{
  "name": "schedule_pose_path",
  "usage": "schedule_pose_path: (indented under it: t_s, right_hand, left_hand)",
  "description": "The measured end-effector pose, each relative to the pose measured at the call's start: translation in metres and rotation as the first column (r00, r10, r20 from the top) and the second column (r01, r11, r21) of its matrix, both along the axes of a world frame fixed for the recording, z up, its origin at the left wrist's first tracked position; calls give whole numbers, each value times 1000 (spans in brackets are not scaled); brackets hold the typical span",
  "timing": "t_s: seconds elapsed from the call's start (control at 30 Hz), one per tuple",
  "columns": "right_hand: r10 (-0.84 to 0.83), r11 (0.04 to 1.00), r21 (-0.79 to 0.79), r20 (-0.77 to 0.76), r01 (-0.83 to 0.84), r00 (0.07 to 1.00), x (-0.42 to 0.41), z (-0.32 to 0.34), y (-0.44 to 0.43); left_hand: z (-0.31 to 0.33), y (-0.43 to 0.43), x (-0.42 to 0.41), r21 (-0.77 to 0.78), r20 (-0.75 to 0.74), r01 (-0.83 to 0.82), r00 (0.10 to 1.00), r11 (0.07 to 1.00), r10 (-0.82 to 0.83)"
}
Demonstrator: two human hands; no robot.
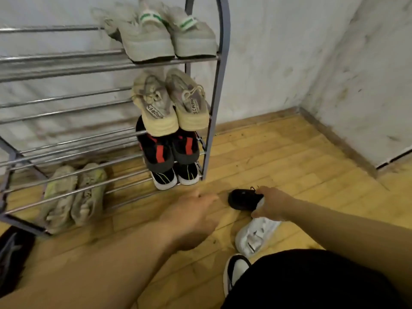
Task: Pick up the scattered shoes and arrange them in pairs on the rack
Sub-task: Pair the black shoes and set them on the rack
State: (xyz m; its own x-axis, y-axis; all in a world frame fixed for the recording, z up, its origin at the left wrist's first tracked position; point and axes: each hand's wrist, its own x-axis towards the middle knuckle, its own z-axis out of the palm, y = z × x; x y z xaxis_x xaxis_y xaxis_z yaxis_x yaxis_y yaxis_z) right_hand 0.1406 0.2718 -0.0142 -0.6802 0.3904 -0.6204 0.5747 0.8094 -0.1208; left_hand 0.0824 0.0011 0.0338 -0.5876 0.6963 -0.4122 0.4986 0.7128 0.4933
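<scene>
Head camera view, looking down at a wooden floor (289, 152) in the corner of a white-walled room: a person's right hand (270, 204), at four o'clock from frame centre, grips a small black shoe (244, 199) by its heel end, fingers and thumb curled round the collar; whether the sole rests on the boards cannot be told. At six o'clock the left hand (191, 217), motion-blurred, reaches forward with fingers loosely spread and holding nothing. A white sneaker (256, 235) lies on the floor at five o'clock, just beside the right wrist, and a black-and-white shoe (235, 268) shows below it, partly hidden by the person's dark clothing (312, 282). The metal shoe rack (223, 41) fills the frame from nine to twelve o'clock, with four pairs stacked at its right end: grey sneakers with green-striped tabs (167, 39) on the top tier, beige lace-up sneakers (171, 103) on the second, black-and-red sneakers (169, 150) on the third and black sneakers with white soles (176, 178) on the lowest. At eight o'clock a pale grey-green pair (73, 195) is seen through the lower bars. A dark item (13, 259) sits at the bottom-left edge, too blurred to identify.
</scene>
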Motion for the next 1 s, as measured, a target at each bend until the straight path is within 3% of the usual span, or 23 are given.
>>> schedule_pose_path:
  t_s: [0.13, 0.27, 0.37, 0.47, 0.53, 0.6, 0.7, 0.77, 0.83, 0.9, 0.97, 1.0]
  right_hand:
    - [160, 981, 117, -50, -153, 986, -24, -87, 17]
    - [303, 938, 173, 12, -300, 953, -59, -149, 30]
    - [303, 927, 211, 59, -309, 951, -67, -172, 45]
    - [324, 927, 203, -11, -315, 946, -67, -162, 50]
    - [288, 954, 128, -153, -270, 945, -65, -129, 47]
    - [156, 988, 42, -394, -151, 906, -58, -85, 42]
    - [-207, 967, -252, -704, 34, 679, -36, -9, 25]
    - [-515, 820, -569, -690, 58, 509, -20, 35, 10]
    - [-729, 581, -814, -536, -31, 426, -9, 71, 0]
    - [-786, 342, -918, -396, -199, 476, 0, 104, -8]
    - [-748, 193, -918, -365, -345, 554, 9, 134, -21]
    - [-731, 148, -910, -365, -388, 576, 14, 147, -29]
  left_hand:
    - [-46, 22, 5, -28, 108, -42, 993, 999, 45]
    - [-75, 19, -6, -47, 160, -118, 979, 992, 124]
    - [-85, 13, -18, -89, 142, -144, 978, 986, 156]
    - [-93, 2, -28, -64, 184, -225, 955, 972, 233]
    - [-95, -2, -32, -41, 241, -288, 927, 957, 289]
    - [-90, -4, -37, 13, 297, -357, 893, 934, 338]
    - [-63, 3, -37, 138, 326, -443, 865, 886, 382]
    - [-30, 12, -34, 236, 289, -410, 895, 881, 339]
    - [12, 20, -27, 317, 216, -311, 944, 896, 250]
    - [55, 19, -19, 371, 130, -207, 977, 905, 170]
    - [90, 11, -12, 425, 100, -131, 990, 896, 98]
    - [104, 5, -6, 464, 156, -128, 986, 877, 61]
